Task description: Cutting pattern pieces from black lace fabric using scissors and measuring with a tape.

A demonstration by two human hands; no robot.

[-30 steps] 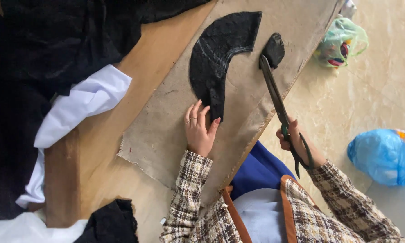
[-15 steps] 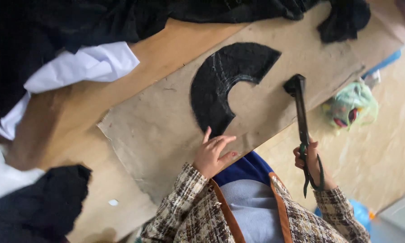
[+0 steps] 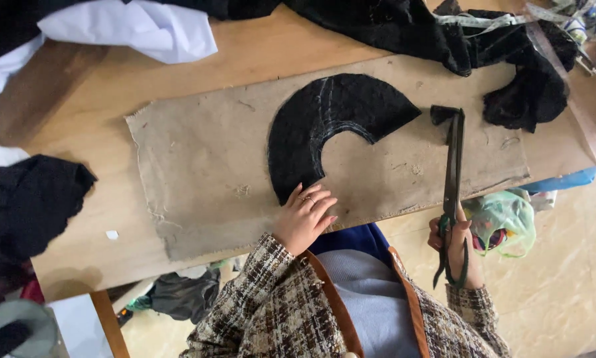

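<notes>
My left hand (image 3: 304, 222), fingers loosely spread, presses the near end of the curved black fabric piece (image 3: 331, 126) on the tan burlap mat (image 3: 198, 166); my right hand (image 3: 453, 245) grips long dark scissors (image 3: 451, 179), blades closed, tip holding a small black scrap (image 3: 443, 114), heaped black cloth (image 3: 523, 73) beyond.

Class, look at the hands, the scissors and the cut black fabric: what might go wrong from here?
1. The scissors carry a small black scrap at the tips; it might drop or snag.
2. The left hand pins only one end of the curved black fabric piece, so the rest may shift on the brown mat.
</notes>
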